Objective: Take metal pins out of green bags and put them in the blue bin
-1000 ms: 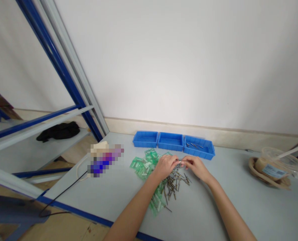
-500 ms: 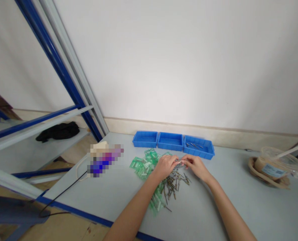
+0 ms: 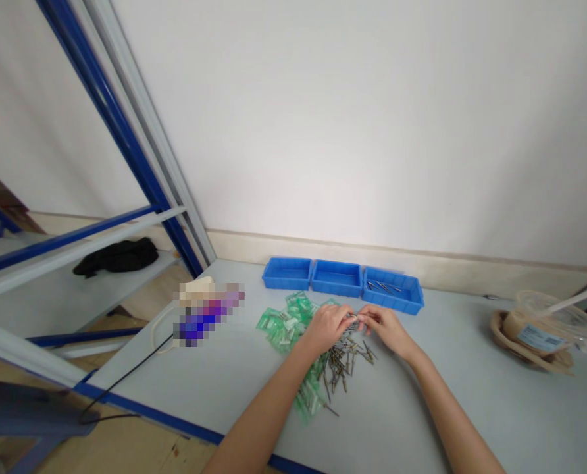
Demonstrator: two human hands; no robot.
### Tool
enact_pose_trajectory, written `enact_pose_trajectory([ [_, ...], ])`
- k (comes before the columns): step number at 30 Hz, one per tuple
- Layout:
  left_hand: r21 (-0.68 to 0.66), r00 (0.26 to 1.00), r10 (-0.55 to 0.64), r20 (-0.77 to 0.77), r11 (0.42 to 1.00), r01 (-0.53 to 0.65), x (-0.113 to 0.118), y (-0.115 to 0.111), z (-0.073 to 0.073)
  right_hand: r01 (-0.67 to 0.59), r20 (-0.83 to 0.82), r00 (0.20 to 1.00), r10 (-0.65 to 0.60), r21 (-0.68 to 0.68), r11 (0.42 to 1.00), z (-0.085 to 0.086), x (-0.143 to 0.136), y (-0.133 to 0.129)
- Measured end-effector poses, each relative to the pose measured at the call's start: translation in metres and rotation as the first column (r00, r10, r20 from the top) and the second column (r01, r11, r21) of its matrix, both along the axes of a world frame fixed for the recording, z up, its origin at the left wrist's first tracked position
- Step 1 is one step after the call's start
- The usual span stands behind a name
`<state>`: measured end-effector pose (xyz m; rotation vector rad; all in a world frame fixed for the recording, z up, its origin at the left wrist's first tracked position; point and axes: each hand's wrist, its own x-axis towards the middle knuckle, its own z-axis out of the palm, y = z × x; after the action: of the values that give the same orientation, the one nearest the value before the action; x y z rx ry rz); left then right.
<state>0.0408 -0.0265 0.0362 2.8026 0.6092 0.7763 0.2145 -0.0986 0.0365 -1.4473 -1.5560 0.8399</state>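
Note:
My left hand (image 3: pixel 329 325) and my right hand (image 3: pixel 383 328) meet above a pile of slim metal bits (image 3: pixel 340 362), which look like drill bits. Fingertips of both hands are pinched together on one small metal bit (image 3: pixel 353 316), mostly hidden by the fingers. Green-printed clear plastic packets (image 3: pixel 284 328) lie left of the pile and partly under my left forearm. Behind my right hand, the right-hand blue bin (image 3: pixel 407 301) holds several slim metal bits. The middle blue bin (image 3: pixel 337 287) and the left blue bin (image 3: pixel 287 282) stand beside it in a row, with nothing visible inside.
At the right, a clear plastic tub (image 3: pixel 535 332) with a label sits in a brown tray (image 3: pixel 518 354). A blurred-out object (image 3: pixel 199 322) with a cable lies at the left of the grey table (image 3: pixel 209 388). Behind rises a white wall (image 3: pixel 353 131); a blue frame (image 3: pixel 110 105) stands left.
The view has shifted very slightly. Both hands stay together over the pile, with only a small movement at the fingertips.

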Motion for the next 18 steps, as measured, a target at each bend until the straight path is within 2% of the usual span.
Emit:
enact_pose_trajectory([
  [7,0.035,1.000,0.019,-0.020,0.999,-0.018,0.0011,0.0011,-0.0020,-0.019,0.001,1.000,0.019,-0.016,1.000,0.0015,-0.0017,-0.0007],
  [14,0.017,1.000,0.005,-0.006,1.000,-0.005,0.0010,-0.0007,-0.0015,-0.002,0.091,0.996,0.000,0.022,1.000,0.0015,0.0005,-0.0006],
  [18,0.054,0.999,0.010,-0.042,0.999,-0.007,0.0020,-0.0004,-0.0021,0.004,0.034,0.999,-0.005,0.019,1.000,0.0002,-0.0005,-0.0002],
])
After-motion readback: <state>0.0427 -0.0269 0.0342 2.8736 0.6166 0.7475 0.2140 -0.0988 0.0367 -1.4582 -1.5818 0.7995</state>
